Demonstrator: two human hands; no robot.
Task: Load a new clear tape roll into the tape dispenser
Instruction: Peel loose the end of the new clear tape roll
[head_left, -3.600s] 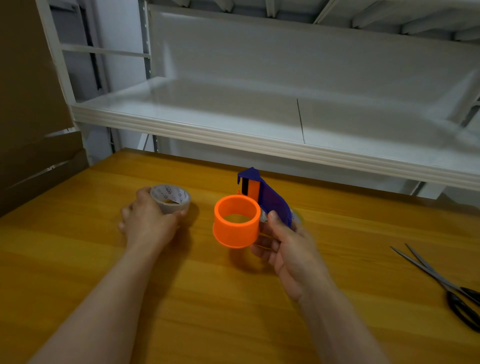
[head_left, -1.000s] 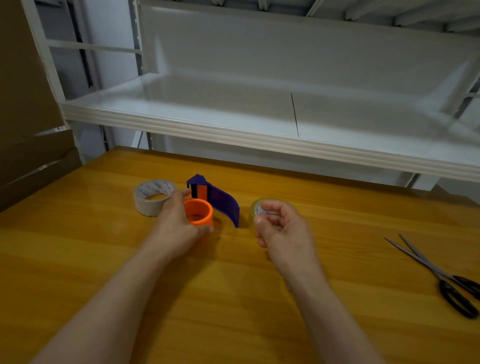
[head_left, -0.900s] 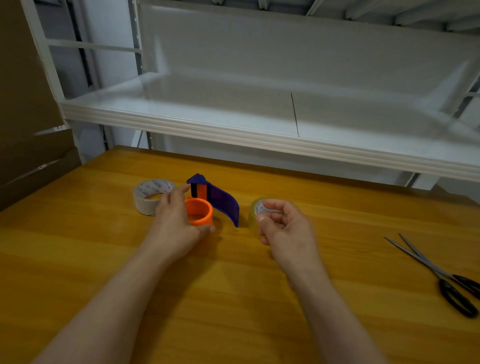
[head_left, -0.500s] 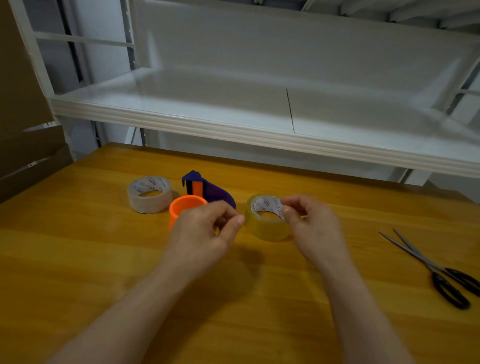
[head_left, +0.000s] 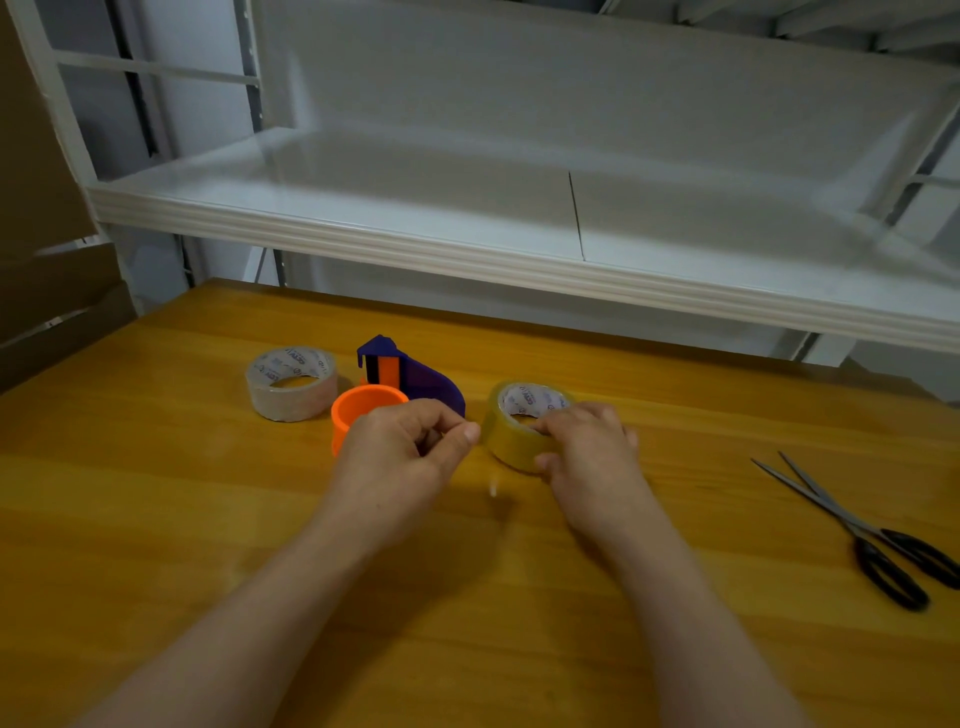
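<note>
The right hand (head_left: 587, 447) is wrapped around the yellowish clear tape roll (head_left: 519, 423). Its fingers curl over the top and its thumb presses the near side. The roll lies flat on the wooden table (head_left: 208, 519), with its hole facing up.

The left hand (head_left: 405, 447) is just beside the roll, on its left. Its thumb and first finger are pinched together right at the roll's edge. I cannot tell if a bit of tape is caught between them, because the tape is see-through.

Just behind the left hand sits the tape dispenser (head_left: 395, 384). It has an orange round hub in front and a dark blue curved body behind. The hub has no roll on it.

Farther left lies a whitish tape roll (head_left: 291, 383), flat on the table, near the dispenser.

Well off to the right lie scissors (head_left: 862, 535) with black handles, blades a little apart.

Behind the table is a white metal shelf (head_left: 467, 249).
</note>
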